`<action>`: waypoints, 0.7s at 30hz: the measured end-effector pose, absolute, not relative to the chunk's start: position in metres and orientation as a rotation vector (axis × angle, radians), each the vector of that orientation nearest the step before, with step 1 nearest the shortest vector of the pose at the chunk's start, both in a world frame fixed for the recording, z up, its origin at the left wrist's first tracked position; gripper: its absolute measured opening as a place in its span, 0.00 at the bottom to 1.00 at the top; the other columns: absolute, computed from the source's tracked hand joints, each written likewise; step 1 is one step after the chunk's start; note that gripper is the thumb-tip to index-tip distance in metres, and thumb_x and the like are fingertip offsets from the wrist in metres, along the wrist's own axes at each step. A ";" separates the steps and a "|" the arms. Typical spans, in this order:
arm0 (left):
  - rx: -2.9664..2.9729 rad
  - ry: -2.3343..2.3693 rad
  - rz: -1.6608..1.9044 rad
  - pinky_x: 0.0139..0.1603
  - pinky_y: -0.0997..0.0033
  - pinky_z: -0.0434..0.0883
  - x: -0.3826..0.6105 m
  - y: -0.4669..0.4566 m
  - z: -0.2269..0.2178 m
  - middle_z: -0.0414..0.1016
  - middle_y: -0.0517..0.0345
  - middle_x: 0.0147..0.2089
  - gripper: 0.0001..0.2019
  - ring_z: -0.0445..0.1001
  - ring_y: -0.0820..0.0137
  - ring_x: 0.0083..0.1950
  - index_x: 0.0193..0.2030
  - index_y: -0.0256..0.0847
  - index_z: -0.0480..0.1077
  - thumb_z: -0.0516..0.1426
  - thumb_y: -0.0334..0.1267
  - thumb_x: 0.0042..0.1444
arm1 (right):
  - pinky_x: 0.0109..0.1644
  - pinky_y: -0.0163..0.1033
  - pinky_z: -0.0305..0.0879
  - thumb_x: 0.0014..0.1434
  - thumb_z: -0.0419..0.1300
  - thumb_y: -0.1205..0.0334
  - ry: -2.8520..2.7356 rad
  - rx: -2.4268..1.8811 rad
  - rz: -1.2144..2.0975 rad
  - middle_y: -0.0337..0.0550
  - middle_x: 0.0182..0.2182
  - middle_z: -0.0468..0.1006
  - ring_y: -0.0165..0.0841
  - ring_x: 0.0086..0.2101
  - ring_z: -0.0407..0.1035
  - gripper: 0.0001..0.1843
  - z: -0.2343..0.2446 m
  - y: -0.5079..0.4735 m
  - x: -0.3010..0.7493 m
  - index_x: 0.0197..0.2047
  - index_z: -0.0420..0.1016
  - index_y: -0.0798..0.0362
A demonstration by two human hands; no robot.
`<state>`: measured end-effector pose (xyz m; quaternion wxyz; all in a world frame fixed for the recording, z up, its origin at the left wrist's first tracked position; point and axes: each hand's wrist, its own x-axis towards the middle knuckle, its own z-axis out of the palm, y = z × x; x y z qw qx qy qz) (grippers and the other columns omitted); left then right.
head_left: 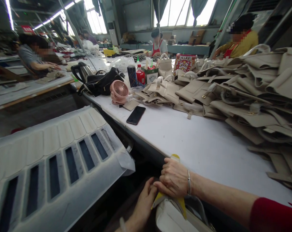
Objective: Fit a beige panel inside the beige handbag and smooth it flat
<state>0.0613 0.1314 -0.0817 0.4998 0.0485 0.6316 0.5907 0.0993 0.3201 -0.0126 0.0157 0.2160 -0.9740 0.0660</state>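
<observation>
My right hand (173,177), with a bangle on its wrist, is closed around a yellow piece (175,157). The piece's rounded end sticks out above the fist, and more of it spreads out below. Its exact kind is not clear. My left hand (144,198) is at its left edge, thumb and fingers pressed together and touching it; the fingertips are partly hidden. Directly under both hands is a cream-white bag (171,219) with a grey handle strap (196,206), cut off by the lower frame edge. The yellow piece lies against the bag's top.
A white worktable (189,138) holds a phone (136,115), a pink fan (119,91), a black bag (104,82) and a large heap of beige bags (247,100). At left, a sheet-covered rack (99,180) bears several pale panels. Co-workers sit farther back.
</observation>
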 end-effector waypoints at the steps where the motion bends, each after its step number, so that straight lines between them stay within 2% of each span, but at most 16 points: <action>1: 0.183 1.545 1.446 0.74 0.59 0.50 0.058 0.124 -0.072 0.63 0.48 0.70 0.33 0.55 0.55 0.73 0.67 0.41 0.63 0.58 0.57 0.60 | 0.36 0.47 0.43 0.68 0.46 0.53 -3.033 0.664 0.209 0.43 0.18 0.77 0.29 0.20 0.61 0.28 -0.013 0.320 0.100 0.20 0.72 0.53; 3: 0.411 1.507 1.423 0.71 0.61 0.56 0.055 0.112 -0.050 0.67 0.50 0.68 0.32 0.60 0.53 0.70 0.66 0.39 0.66 0.54 0.59 0.62 | 0.36 0.47 0.43 0.69 0.44 0.53 -3.041 0.641 0.217 0.43 0.18 0.77 0.29 0.20 0.61 0.30 -0.013 0.320 0.101 0.20 0.72 0.52; 5: 0.604 1.466 1.344 0.65 0.60 0.64 0.054 0.108 -0.030 0.72 0.51 0.63 0.29 0.71 0.53 0.61 0.65 0.39 0.68 0.55 0.55 0.63 | 0.36 0.47 0.42 0.70 0.43 0.52 -3.049 0.606 0.221 0.43 0.19 0.78 0.30 0.21 0.62 0.31 -0.013 0.319 0.103 0.20 0.72 0.52; 7: 0.728 1.491 1.274 0.64 0.60 0.66 0.053 0.110 -0.016 0.73 0.53 0.62 0.26 0.74 0.54 0.57 0.65 0.41 0.68 0.57 0.50 0.64 | 0.36 0.47 0.42 0.71 0.42 0.52 -3.056 0.557 0.224 0.44 0.20 0.78 0.31 0.21 0.63 0.31 -0.013 0.318 0.106 0.20 0.72 0.52; 10: 0.908 1.609 1.184 0.71 0.61 0.57 0.050 0.116 -0.006 0.71 0.55 0.65 0.22 0.68 0.55 0.64 0.64 0.45 0.69 0.55 0.45 0.65 | 0.36 0.48 0.41 0.71 0.42 0.53 -3.063 0.482 0.232 0.45 0.20 0.78 0.31 0.22 0.63 0.31 -0.014 0.316 0.111 0.20 0.72 0.52; 13: 1.069 1.739 1.036 0.74 0.62 0.48 0.047 0.120 -0.002 0.71 0.58 0.65 0.19 0.64 0.58 0.68 0.62 0.50 0.71 0.54 0.45 0.66 | 0.36 0.47 0.41 0.70 0.43 0.54 -3.072 0.428 0.254 0.44 0.19 0.78 0.31 0.21 0.62 0.30 -0.013 0.314 0.115 0.21 0.72 0.52; 18: 1.272 1.886 0.841 0.76 0.62 0.43 0.049 0.118 0.000 0.81 0.52 0.48 0.15 0.69 0.60 0.64 0.47 0.44 0.77 0.50 0.44 0.68 | 0.37 0.47 0.41 0.70 0.44 0.54 -3.096 0.319 0.284 0.44 0.20 0.78 0.30 0.21 0.62 0.30 -0.010 0.309 0.126 0.21 0.73 0.52; 21: 1.368 1.925 0.799 0.76 0.60 0.36 0.052 0.116 0.002 0.81 0.50 0.47 0.15 0.66 0.60 0.67 0.45 0.43 0.76 0.48 0.41 0.68 | 0.38 0.47 0.41 0.71 0.43 0.55 -3.121 0.229 0.294 0.45 0.20 0.79 0.31 0.22 0.63 0.31 -0.010 0.302 0.135 0.21 0.73 0.52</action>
